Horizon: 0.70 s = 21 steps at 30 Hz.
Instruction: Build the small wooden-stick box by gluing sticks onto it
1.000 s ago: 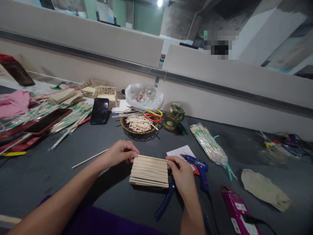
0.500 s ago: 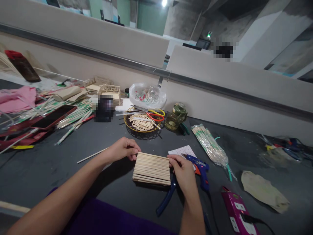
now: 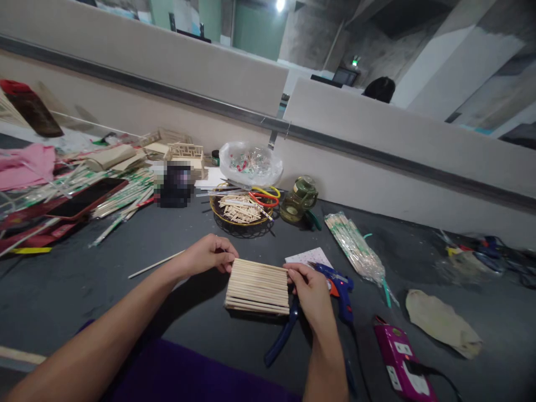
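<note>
Between my hands is a small panel of wooden sticks (image 3: 257,286), laid side by side in a row. My left hand (image 3: 216,254) pinches its far left corner with thumb and fingers. At the far right corner, my right hand (image 3: 307,285) grips the panel's edge, fingertips closed. Partly under my right hand lies a tool with a dark blue handle (image 3: 281,339); its head is hidden. A blue glue gun (image 3: 340,283) rests just right of that hand, by a white dotted card (image 3: 312,257). One loose stick (image 3: 153,265) lies beyond my left forearm.
Behind the panel stands a basket (image 3: 214,211) of short sticks with scissors (image 3: 264,196) on top. A green jar (image 3: 298,199), bagged sticks (image 3: 355,248), a cloth (image 3: 441,324) and a magenta power strip (image 3: 400,357) are to the right. A phone (image 3: 87,198) lies left among stick packs.
The whole view has shifted slightly, so everything appears a little further left. Both hands keep the same hold on the stick panel.
</note>
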{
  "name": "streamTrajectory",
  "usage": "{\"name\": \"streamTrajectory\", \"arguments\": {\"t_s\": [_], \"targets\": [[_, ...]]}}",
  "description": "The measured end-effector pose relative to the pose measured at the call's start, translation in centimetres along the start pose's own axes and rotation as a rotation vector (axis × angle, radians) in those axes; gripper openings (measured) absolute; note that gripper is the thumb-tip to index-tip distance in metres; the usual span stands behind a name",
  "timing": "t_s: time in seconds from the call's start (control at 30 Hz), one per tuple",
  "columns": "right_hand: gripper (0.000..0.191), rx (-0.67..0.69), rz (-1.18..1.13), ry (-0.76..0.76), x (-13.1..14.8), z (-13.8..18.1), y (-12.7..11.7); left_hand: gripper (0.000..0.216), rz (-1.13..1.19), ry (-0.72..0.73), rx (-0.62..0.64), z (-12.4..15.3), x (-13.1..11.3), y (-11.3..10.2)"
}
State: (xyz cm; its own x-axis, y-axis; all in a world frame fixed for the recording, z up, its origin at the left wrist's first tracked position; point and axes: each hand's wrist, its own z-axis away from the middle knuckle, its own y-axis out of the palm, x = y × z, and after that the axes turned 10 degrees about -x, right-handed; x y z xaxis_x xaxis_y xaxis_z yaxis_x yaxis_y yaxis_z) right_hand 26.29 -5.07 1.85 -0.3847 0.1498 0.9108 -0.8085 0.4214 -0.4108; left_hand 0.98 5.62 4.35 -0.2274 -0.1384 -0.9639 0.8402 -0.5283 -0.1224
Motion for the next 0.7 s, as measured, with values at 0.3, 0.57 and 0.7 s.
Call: {"name": "streamTrajectory", "arguments": {"t_s": [0.3, 0.57, 0.7], "targets": [[0.027, -0.008, -0.025, 0.006, 0.37, 0.00, 0.21, 0.028, -0.093, -0.029, 0.031, 0.48, -0.75, -0.17], [0.026, 0.003, -0.011, -0.006, 0.25, -0.03, 0.13, 0.026, -0.068, -0.046, 0.024, 0.38, -0.36, -0.33], [0.026, 0.006, -0.014, -0.010, 0.17, -0.02, 0.12, 0.025, -0.072, -0.031, 0.016, 0.38, -0.35, -0.30]]}}
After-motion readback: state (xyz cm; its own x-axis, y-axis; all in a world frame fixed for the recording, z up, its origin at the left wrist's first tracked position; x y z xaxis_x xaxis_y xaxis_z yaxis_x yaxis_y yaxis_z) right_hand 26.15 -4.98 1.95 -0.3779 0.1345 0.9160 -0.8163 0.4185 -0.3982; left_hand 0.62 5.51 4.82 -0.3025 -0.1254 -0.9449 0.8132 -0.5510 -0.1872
